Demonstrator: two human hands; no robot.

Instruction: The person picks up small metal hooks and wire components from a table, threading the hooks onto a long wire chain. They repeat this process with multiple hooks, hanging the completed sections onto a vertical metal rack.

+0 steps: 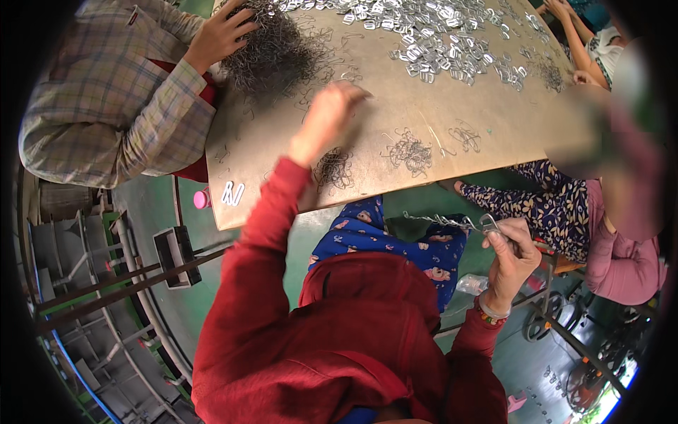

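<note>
My left hand (329, 119) is raised over the tabletop, between the big tangle of dark wire hooks and the small piles. Motion smears its fingers, so whether anything is in them does not show. Held out beyond the table's near edge, my right hand (511, 258) pinches a bent metal wire loop (489, 223) between thumb and fingers. A row of shiny linked metal pieces (441, 220) stretches leftward from that loop. On the table lie small piles of wire hooks: one (332, 169) just below my left hand, another (409, 152) to its right, and a sparse one (466, 136) farther right.
Flat silver buckles (452, 42) cover the table's far part. At the far left a person in a checked shirt (141, 106) touches the large hook tangle (272, 53). Two pale buckles (232, 193) lie at the near left corner. Other people sit at the right.
</note>
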